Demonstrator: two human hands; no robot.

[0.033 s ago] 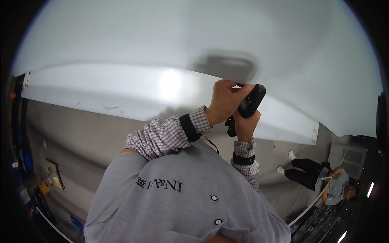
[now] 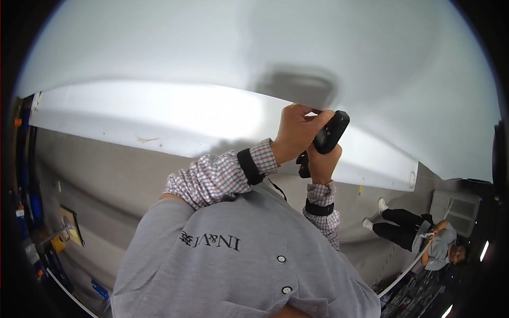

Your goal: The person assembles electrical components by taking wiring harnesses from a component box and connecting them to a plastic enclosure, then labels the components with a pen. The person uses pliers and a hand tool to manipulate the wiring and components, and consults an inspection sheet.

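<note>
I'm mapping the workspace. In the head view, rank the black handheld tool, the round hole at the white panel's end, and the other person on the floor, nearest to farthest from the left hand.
1. Black handheld tool: gripped in the left hand, touching.
2. Round hole at the white panel's right end: lower right.
3. Other person: far lower right, on the floor.
</note>
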